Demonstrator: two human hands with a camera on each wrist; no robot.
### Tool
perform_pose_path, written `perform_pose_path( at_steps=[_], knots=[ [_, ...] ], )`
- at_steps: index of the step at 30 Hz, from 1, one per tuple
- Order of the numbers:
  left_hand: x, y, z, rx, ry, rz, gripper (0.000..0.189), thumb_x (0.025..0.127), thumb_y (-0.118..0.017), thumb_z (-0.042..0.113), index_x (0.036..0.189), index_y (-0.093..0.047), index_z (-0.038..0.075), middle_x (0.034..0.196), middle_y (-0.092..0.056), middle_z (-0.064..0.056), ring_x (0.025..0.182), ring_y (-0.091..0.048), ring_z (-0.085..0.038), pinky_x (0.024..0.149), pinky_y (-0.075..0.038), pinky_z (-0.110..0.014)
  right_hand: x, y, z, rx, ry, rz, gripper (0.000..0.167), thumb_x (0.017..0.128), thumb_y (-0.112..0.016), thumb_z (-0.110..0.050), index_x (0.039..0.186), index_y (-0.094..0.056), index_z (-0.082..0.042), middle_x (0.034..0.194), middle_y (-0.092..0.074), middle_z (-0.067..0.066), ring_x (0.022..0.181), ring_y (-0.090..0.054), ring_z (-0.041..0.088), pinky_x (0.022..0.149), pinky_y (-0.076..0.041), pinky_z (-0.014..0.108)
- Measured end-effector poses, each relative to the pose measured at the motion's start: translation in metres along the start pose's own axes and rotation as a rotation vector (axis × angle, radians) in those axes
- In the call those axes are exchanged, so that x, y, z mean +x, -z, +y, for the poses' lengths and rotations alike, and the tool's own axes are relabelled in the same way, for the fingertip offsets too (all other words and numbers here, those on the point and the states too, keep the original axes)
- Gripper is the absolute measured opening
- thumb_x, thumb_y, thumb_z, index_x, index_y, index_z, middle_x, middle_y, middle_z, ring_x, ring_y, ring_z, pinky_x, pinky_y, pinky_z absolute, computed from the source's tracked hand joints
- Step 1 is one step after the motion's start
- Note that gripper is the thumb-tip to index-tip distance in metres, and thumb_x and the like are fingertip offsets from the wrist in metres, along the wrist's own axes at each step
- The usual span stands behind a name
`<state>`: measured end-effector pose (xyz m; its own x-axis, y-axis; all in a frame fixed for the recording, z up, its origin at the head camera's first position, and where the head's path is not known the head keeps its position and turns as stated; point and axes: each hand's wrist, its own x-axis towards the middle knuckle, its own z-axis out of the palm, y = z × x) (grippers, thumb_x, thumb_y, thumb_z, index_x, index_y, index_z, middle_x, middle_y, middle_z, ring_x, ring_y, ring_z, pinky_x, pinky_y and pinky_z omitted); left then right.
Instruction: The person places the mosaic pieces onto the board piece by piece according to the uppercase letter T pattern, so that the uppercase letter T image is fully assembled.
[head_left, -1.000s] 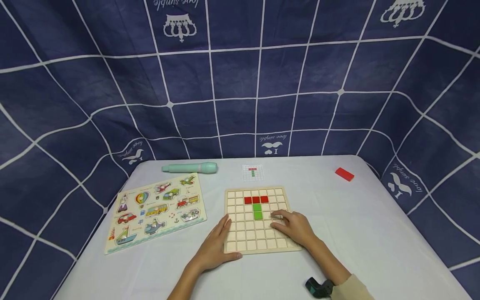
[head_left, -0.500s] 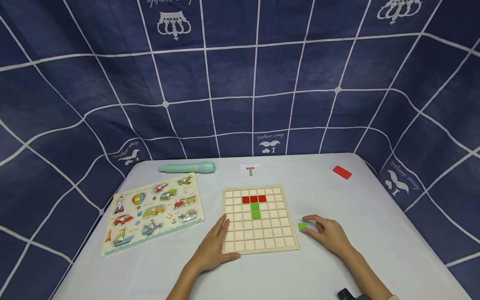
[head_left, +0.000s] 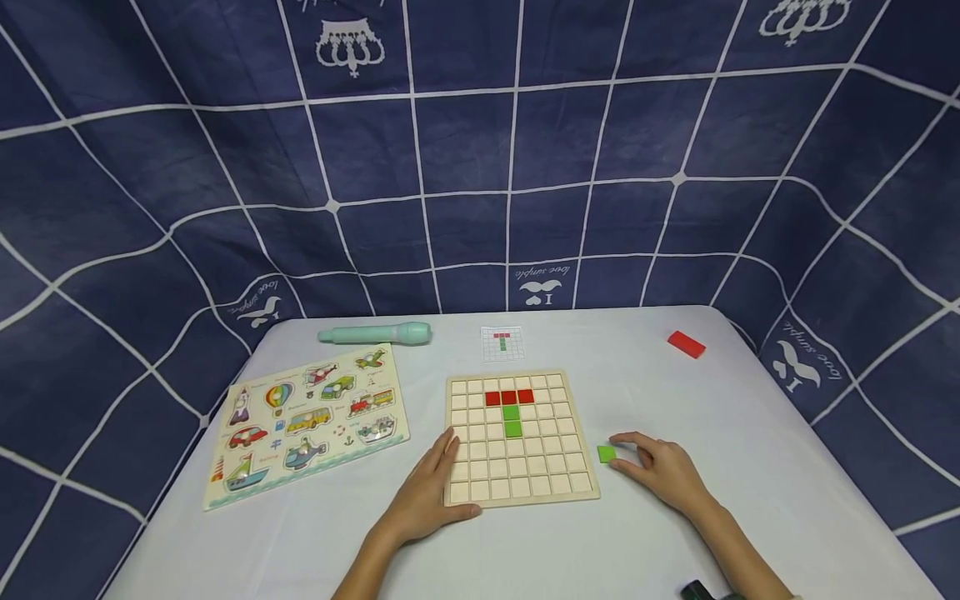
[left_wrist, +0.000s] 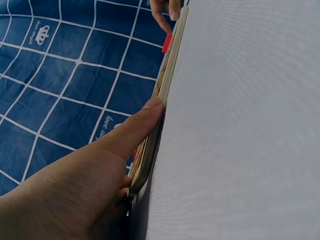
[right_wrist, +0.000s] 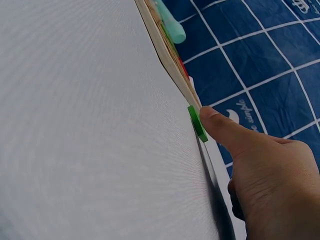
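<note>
A wooden grid board point(head_left: 517, 502) lies on the white table, with a row of red tiles point(head_left: 508, 397) over a short column of green tiles point(head_left: 511, 412). My left hand point(head_left: 426, 493) rests against its near left corner, fingers straight along the left side and thumb at the front edge. In the left wrist view the thumb point(left_wrist: 137, 127) presses the board's edge. Right of the board, a loose green tile point(head_left: 607, 454) lies flat. The thumb and index fingertip of my right hand point(head_left: 663, 473) are parted beside that tile; the right wrist view shows the thumb tip by its edge.
Behind the board lies a small card point(head_left: 491, 354) printed with a red and green T pattern. A picture puzzle point(head_left: 348, 385) of vehicles is at left, a mint-green rod with a thicker end point(head_left: 375, 334) behind it. A red block point(head_left: 686, 344) sits far right.
My right hand has moved right from over the board to the table, where the loose green tile now shows. Its fingers have drawn slightly back from the tile. The left hand stays put.
</note>
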<state>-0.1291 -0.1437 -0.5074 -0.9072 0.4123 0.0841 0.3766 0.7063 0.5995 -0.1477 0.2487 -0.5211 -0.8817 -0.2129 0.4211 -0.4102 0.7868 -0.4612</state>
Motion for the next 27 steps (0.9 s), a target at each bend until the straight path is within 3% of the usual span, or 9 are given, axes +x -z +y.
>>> perform_pose_path(
  at_steps=[11, 27],
  knots=[
    [0.0, -0.0001, -0.001, 0.014, 0.003, -0.003, 0.109, 0.069, -0.063, 0.068, 0.147, -0.02, 0.004, 0.154, -0.007, -0.003, 0.138, -0.013, -0.027, 0.105, -0.024, -0.05, -0.0003, -0.0021, 0.0008, -0.009, -0.026, -0.05, 0.034, 0.071, -0.077, -0.04, 0.1, -0.069, -0.025, 0.05, -0.025, -0.021, 0.045, -0.02, -0.004, 0.04, -0.02, 0.017],
    [0.0006, 0.0002, -0.0002, 0.01, 0.007, -0.008, 0.109, 0.069, -0.064, 0.067, 0.147, -0.02, 0.004, 0.154, -0.007, -0.005, 0.138, -0.013, -0.029, 0.104, -0.024, -0.051, -0.0008, -0.002, -0.0003, 0.008, -0.054, -0.056, 0.027, 0.074, -0.076, -0.033, 0.098, -0.07, -0.023, 0.049, -0.028, -0.019, 0.043, -0.022, -0.003, 0.04, -0.022, 0.017]
  ],
)
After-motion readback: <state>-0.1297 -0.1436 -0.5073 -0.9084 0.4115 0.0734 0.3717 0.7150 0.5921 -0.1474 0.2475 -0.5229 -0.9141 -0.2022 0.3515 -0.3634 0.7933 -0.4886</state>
